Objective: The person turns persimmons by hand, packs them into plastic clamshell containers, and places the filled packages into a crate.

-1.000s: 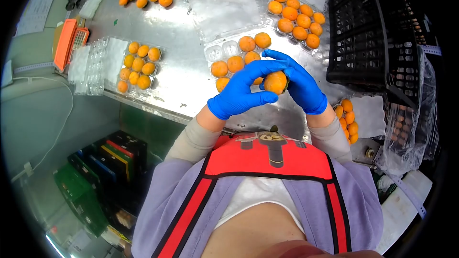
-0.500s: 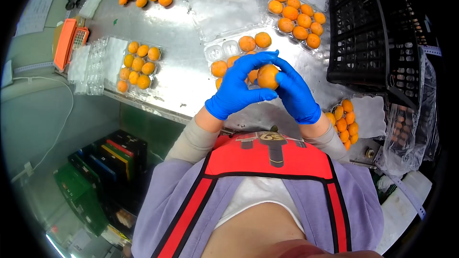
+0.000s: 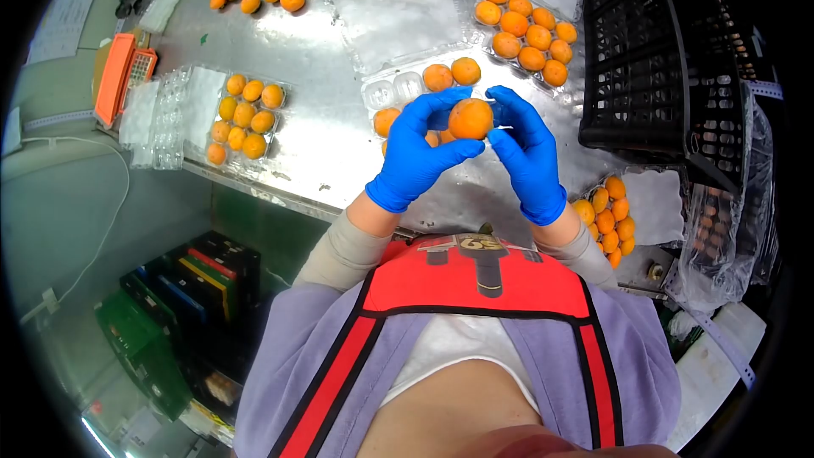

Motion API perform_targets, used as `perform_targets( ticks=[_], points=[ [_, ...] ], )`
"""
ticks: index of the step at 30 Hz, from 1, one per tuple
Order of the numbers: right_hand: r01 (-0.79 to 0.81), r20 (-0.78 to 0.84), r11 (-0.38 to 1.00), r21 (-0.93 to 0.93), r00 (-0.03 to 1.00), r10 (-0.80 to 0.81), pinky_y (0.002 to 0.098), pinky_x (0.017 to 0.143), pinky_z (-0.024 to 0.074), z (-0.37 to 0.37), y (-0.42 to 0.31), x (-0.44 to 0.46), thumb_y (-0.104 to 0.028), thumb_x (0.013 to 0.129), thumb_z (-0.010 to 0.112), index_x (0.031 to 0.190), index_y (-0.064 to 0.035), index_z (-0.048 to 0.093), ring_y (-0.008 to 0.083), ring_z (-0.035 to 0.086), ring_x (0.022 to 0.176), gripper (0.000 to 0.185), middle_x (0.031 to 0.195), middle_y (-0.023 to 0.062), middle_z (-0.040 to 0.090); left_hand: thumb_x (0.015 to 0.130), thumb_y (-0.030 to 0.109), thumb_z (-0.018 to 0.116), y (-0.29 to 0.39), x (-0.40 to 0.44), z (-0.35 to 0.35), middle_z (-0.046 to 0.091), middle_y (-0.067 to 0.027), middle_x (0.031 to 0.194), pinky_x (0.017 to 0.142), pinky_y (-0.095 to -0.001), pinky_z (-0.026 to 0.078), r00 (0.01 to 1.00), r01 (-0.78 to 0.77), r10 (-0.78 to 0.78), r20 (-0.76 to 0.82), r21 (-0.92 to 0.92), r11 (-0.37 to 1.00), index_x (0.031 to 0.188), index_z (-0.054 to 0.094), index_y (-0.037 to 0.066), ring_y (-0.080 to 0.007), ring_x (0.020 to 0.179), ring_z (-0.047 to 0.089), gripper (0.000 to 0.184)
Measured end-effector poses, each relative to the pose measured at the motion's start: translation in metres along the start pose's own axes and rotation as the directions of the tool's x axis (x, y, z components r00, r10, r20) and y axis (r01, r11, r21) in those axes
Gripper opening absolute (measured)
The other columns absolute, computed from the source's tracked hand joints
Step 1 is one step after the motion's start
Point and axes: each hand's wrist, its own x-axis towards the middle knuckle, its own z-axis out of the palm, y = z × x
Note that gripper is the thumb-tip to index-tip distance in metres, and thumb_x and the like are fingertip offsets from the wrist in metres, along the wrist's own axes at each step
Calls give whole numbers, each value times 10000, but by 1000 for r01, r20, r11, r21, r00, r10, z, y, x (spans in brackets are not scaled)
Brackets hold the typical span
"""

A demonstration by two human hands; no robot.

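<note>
Over the part-filled tray (image 3: 379,96) on the surface (image 3: 318,97), the step in hand looks like handling one orange fruit (image 3: 471,120), clasped by the left hand (image 3: 414,159), the right hand (image 3: 532,161) curved beside it, its grip unclear, and moving it calls for gentle steadiness.

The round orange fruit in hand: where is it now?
In the head view, the round orange fruit is above and right of centre, between the blue-gloved left hand and blue-gloved right hand, hiding part of a clear plastic tray.
</note>
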Motion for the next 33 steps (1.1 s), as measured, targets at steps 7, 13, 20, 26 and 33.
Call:
perform_targets(
  ticks=[7,13,20,26,33],
  points=[
    [-336,120,857,390,942,315,284,790,476,-7,7,3,-215,899,534,1194,-22,513,151,570,950,353,1081,80,577,735,152,753,6,0,2,611,-77,1018,804,-277,476,999,-33,38,-9,287,957,1108,573,5,-139,927,582,440],
    [-484,278,596,641,870,408,279,692,496,-13,17,4,-348,933,460,1109,-62,528,183,604,807,343,1014,89,597,816,147,673,3,0,-3,612,-73,1023,811,-265,466,983,181,-181,-33,-18,983,1114,573,15,-122,917,571,340],
    [-562,353,482,672,815,459,243,620,464,-9,13,6,-396,950,404,1122,-23,522,142,583,717,427,929,81,610,793,98,678,6,6,-9,519,-66,1243,958,-308,396,980,-145,115,162,192,971,1236,495,37,-169,1125,490,484],
    [-587,352,411,697,780,517,237,599,471,0,4,7,-419,948,393,1131,-27,514,151,591,700,450,905,86,608,758,65,701,2,3,0,488,-81,1290,1032,-349,344,982,-4,8,188,-24,1000,1270,465,37,-199,1196,453,564],
    [-611,286,654,446,790,543,252,632,485,-4,10,5,-423,934,413,1044,-12,563,167,608,693,452,824,101,624,738,97,721,-2,5,-2,555,-93,1197,963,-333,401,994,-53,38,102,147,988,1214,509,23,-182,1099,522,527]
  ],
)
